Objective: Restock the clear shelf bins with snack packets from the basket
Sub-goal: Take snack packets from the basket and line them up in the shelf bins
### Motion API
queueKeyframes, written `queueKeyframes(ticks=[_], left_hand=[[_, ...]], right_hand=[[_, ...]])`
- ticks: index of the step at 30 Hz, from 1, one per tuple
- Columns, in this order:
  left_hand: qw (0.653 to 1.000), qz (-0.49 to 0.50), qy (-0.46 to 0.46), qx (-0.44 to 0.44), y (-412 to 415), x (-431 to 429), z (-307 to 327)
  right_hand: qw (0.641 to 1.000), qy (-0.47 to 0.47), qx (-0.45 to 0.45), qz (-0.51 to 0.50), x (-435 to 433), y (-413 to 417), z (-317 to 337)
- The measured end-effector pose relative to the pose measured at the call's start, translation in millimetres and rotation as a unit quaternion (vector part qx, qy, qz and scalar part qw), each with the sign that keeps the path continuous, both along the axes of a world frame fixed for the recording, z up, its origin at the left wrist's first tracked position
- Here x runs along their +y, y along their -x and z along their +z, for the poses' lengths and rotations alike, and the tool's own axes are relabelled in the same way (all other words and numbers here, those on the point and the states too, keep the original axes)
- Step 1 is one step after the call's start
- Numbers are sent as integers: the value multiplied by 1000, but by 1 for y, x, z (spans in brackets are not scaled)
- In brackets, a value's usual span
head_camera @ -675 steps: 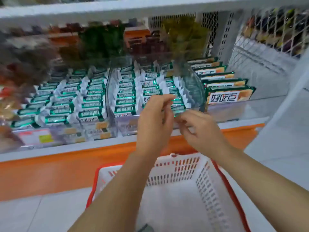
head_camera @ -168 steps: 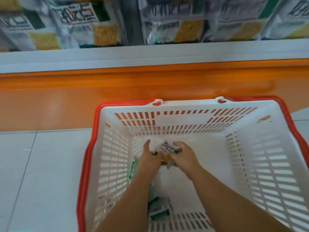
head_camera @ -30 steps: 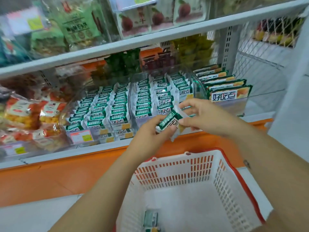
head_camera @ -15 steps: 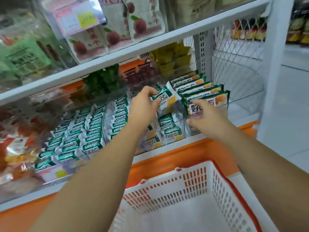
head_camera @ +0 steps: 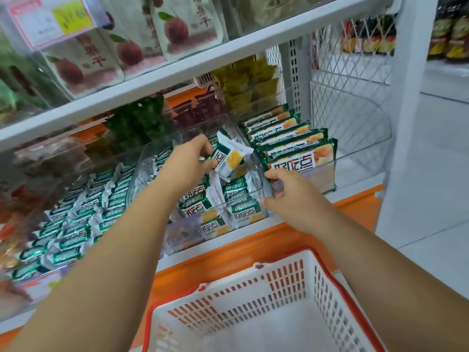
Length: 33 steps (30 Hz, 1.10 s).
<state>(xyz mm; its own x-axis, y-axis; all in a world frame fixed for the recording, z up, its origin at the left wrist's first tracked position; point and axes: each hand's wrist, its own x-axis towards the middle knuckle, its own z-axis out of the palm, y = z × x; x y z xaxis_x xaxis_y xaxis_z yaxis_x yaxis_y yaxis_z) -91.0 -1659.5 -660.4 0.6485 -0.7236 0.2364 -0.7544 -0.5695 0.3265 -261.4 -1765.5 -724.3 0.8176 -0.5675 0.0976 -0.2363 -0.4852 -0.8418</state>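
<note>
Packet lower in bin, L hand covering

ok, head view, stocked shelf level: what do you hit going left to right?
small green packet rows → left hand → snack packet it holds → upright orange-green packs → wire mesh panel → white post. Right hand, gripping the rim of the clear bin, overlaps the packs; skipped.

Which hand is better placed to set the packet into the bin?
Left. The left hand holds the packet just above the rows in the bin, while the right hand grips the bin's front right corner and carries no packet.
</note>
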Motion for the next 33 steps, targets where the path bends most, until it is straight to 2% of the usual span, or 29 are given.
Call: queueKeyframes(ticks=[7, 11, 16, 20, 25, 27, 29, 31, 33], left_hand=[[1000, -10, -13, -21, 10, 7, 14], [999, 1, -45, -5, 5, -7, -7], [999, 44, -21, 4, -3, -27, -31], [992, 81, -97, -24, -7, -35, -28], [988, 96, -123, -19, 0, -29, -18], [995, 85, -35, -43, 9, -14, -18], [989, 38, 130, -52, 25, 16, -25], [961, 19, 271, -49, 49, 56, -46], [937, 51, 344, -39, 69, 95, -80]], right_hand=[[1000, 10, 10, 22, -2, 6, -3], [1000, 16, 6, 22, -1, 6, -3], [999, 30, 7, 24, 0, 5, -6], [999, 31, 8, 15, 0, 4, -7], [997, 74, -25, -20, 19, 4, -5], [994, 98, -45, -18, 30, 6, -4], [993, 112, -44, 5, 42, 7, -9], [994, 100, -25, 37, 58, 4, -20], [995, 77, 7, 65, 75, 0, -37]])
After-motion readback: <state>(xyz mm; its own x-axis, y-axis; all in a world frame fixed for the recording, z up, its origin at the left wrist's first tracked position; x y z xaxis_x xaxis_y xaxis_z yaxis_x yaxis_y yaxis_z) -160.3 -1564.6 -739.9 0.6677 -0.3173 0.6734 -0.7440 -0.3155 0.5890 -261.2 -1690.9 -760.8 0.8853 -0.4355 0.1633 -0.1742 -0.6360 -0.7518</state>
